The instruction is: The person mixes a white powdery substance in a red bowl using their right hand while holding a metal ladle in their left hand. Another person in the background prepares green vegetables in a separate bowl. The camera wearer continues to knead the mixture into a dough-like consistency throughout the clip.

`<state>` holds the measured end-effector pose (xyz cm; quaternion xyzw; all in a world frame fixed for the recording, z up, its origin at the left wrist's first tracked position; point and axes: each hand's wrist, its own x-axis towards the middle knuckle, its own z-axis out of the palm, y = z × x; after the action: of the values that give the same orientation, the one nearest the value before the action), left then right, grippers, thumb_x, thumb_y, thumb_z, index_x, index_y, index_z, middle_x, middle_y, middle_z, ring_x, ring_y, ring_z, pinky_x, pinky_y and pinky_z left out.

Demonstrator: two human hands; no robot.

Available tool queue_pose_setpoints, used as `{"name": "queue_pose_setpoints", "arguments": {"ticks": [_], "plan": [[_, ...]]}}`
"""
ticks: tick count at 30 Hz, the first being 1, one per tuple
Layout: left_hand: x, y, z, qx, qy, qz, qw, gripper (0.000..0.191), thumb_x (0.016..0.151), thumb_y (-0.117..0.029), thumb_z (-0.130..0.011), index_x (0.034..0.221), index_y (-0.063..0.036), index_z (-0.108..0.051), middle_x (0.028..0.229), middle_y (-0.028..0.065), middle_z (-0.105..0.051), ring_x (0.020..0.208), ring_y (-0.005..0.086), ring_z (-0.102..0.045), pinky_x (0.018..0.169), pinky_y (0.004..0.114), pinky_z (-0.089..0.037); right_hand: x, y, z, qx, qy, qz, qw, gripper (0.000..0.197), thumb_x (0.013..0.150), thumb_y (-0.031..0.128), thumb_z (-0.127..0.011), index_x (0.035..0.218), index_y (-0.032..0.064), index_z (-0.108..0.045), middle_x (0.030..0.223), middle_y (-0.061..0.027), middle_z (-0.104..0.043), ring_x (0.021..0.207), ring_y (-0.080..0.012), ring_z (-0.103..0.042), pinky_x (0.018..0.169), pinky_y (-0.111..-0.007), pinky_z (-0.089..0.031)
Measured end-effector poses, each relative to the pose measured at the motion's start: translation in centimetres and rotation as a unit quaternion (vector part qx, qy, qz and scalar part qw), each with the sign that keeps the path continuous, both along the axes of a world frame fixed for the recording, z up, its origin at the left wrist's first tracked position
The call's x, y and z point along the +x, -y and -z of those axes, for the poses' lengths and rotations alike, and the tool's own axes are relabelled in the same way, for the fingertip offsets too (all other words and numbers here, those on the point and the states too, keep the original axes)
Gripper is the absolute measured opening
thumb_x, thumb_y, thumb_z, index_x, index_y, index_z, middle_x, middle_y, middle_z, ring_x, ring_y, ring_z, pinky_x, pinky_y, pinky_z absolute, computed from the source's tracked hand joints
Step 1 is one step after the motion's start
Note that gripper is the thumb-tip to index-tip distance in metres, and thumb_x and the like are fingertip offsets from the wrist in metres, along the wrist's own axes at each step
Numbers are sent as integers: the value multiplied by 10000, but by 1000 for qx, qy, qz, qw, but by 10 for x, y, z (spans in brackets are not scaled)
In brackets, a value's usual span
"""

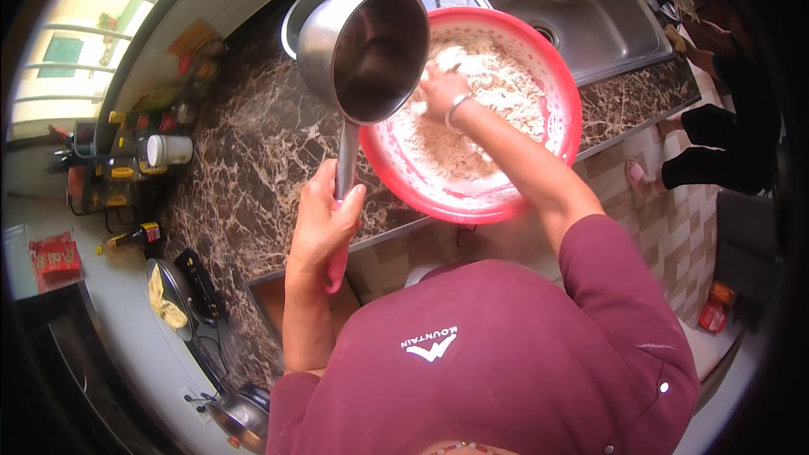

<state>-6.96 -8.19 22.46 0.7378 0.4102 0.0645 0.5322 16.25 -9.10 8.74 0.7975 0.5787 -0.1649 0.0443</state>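
My left hand (323, 218) grips the pink-ended handle of a metal saucepan (316, 54). The pan is tilted, its mouth turned toward a large red-rimmed basin (562, 95) and partly over the basin's left edge. No liquid can be made out in its dark inside. Inside the basin lies a pale, clumpy flour mixture (505, 95). My right hand (442, 91), with a bracelet at the wrist, is down in this mixture. Its fingers are blurred and partly covered, so whether they close on any of it is unclear.
Behind the saucepan stands a metal bowl (303, 6) on the dark marbled counter (253, 139). A stainless steel sink (556, 0) adjoins the basin at the back right. Bottles and a white-lidded jar (169, 150) line the left side. Another person (708, 145) stands at the right.
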Motion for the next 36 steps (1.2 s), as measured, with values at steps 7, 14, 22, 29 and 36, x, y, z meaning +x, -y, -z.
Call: {"name": "queue_pose_setpoints", "arguments": {"ticks": [7, 14, 22, 29, 36], "plan": [[-12, 0, 0, 0, 7, -28, 1000, 147, 762, -60, -516, 884, -4, -456, 595, 6, -451, 419, 66, -440, 375, 200, -364, -40, 94, -5, -127, -84, -220, 964, 456, 684, 298, -589, 1115, 185, -493, 1146, -137, -443, 899, -279, -546, 695, -372, -466], [-11, 4, -2, -15, 21, -40, 999, 143, 765, -67, -520, 880, -13, -455, 586, 2, -449, 417, 67, -442, 375, 199, -365, -54, 39, 36, 45, -216, -78, 972, 224, 739, 153, -507, 959, 113, -521, 1096, -187, -442, 844, -351, -541, 711, -435, -457], [-13, 9, 0, -22, 19, -52, 998, 137, 770, -74, -516, 870, -10, -447, 593, 4, -453, 415, 71, -447, 365, 202, -355, 23, -30, 17, 158, -141, 168, 963, 328, 767, 248, -498, 1059, 98, -492, 1105, -183, -462, 992, -333, -484, 805, -423, -416], [-14, 1, 2, -18, 32, -37, 999, 127, 768, -71, -513, 857, -6, -450, 574, 8, -457, 406, 76, -451, 369, 208, -364, -64, 59, 44, 91, -120, -118, 982, 408, 668, 368, -594, 996, 129, -548, 954, -158, -513, 954, -342, -489, 794, -410, -428], [-15, -2, -1, -16, 17, -34, 999, 113, 761, -61, -519, 837, -8, -455, 589, 18, -475, 416, 79, -465, 377, 212, -373, -12, 105, 21, -49, -72, -70, 994, 183, 763, 206, -495, 906, 129, -578, 949, -182, -505, 838, -331, -533, 682, -422, -456]]}}
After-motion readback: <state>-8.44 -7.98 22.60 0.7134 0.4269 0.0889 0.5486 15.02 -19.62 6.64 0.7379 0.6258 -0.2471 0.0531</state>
